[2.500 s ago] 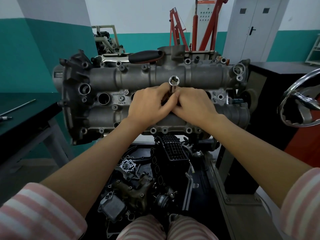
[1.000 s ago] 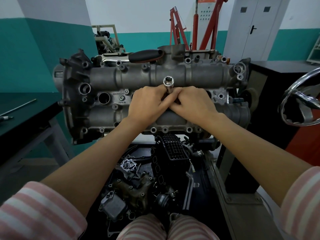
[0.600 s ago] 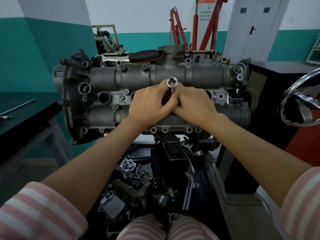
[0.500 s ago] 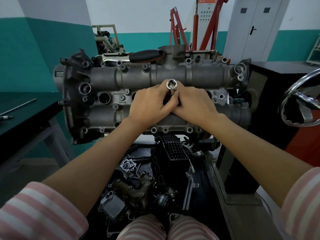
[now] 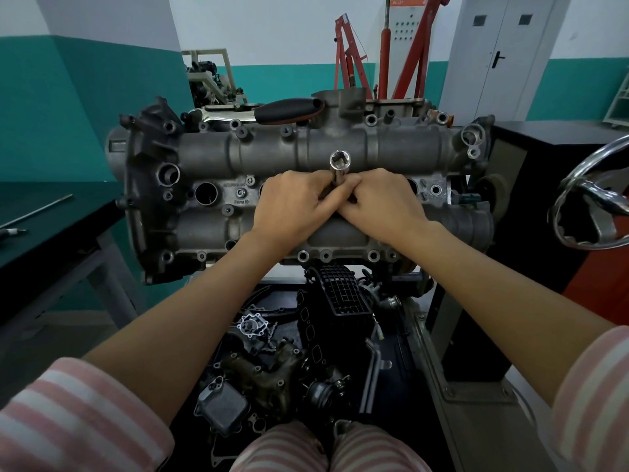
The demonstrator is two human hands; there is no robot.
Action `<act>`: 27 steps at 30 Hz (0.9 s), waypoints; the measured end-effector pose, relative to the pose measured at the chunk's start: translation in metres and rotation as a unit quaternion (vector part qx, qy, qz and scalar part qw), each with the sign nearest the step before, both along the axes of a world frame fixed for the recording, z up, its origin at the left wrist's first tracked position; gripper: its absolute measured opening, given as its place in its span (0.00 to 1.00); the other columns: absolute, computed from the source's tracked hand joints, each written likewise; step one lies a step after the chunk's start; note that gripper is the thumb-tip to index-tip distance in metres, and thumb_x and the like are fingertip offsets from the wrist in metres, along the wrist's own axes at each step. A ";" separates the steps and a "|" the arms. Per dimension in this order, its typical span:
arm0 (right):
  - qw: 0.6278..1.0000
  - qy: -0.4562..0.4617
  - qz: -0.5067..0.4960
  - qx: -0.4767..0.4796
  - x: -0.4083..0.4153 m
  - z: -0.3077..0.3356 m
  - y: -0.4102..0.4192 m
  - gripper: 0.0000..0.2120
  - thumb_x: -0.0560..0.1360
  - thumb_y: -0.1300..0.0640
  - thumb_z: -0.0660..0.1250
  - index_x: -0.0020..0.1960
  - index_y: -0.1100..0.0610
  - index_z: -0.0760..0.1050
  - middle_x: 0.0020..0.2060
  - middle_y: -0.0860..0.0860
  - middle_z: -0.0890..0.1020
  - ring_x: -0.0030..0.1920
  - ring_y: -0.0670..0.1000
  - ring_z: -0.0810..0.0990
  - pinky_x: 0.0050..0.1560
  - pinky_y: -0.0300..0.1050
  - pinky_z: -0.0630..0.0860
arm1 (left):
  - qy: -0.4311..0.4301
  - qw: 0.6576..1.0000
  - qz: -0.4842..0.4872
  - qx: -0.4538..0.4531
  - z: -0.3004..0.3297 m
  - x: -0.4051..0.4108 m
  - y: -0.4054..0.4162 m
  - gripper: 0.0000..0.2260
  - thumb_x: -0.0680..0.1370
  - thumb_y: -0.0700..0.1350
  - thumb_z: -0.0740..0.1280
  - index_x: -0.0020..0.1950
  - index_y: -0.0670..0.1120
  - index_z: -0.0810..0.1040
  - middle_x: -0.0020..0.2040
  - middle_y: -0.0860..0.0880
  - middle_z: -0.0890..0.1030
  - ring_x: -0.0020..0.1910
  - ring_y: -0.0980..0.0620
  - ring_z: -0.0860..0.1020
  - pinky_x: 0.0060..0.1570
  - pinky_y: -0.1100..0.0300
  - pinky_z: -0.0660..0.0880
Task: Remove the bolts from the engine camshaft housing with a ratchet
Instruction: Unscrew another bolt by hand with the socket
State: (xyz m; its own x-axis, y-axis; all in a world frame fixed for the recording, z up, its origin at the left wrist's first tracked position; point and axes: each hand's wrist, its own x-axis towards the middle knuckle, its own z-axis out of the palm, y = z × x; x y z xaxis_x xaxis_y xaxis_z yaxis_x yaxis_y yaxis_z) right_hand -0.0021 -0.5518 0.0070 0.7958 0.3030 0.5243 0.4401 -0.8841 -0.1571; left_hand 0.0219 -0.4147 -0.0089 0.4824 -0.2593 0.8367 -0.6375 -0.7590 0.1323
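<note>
Pinching socket (image 5: 339, 165) between left hand (image 5: 292, 209), right hand (image 5: 381, 202), top protruding above grip

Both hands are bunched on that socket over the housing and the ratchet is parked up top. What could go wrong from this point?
1. Both the left hand and right hand pinch the slim socket with fingertips only; it could slip or tilt off the bolt, which is hidden beneath them.
2. A freed bolt might drop among the loose parts below the camshaft housing.
3. The ratchet rests unsecured on the top edge and could get knocked off.
</note>
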 end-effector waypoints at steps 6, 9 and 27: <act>1.000 -0.009 -0.003 -0.011 0.004 -0.002 -0.001 0.04 0.78 0.56 0.60 0.48 0.57 0.69 0.31 0.45 0.62 0.29 0.38 0.58 0.36 0.18 0.58 | -0.006 1.000 -0.014 0.002 -0.001 0.000 -0.001 0.14 0.75 0.56 0.56 0.33 0.49 0.64 0.26 0.56 0.66 0.25 0.53 0.66 0.25 0.63 0.58; 1.000 -0.018 0.002 -0.003 0.005 -0.003 -0.001 0.10 0.78 0.57 0.60 0.56 0.61 0.70 0.33 0.45 0.64 0.29 0.37 0.58 0.36 0.17 0.58 | -0.005 1.000 -0.004 0.005 -0.001 0.000 -0.002 0.15 0.75 0.54 0.55 0.39 0.44 0.72 0.29 0.56 0.68 0.26 0.53 0.67 0.28 0.61 0.61; 1.000 0.008 -0.014 -0.009 0.003 -0.001 0.000 0.06 0.78 0.54 0.61 0.45 0.54 0.65 0.32 0.44 0.64 0.29 0.39 0.59 0.35 0.18 0.57 | -0.018 0.999 -0.037 0.000 0.000 -0.003 -0.001 0.18 0.76 0.56 0.59 0.29 0.59 0.54 0.22 0.61 0.58 0.22 0.55 0.62 0.25 0.66 0.53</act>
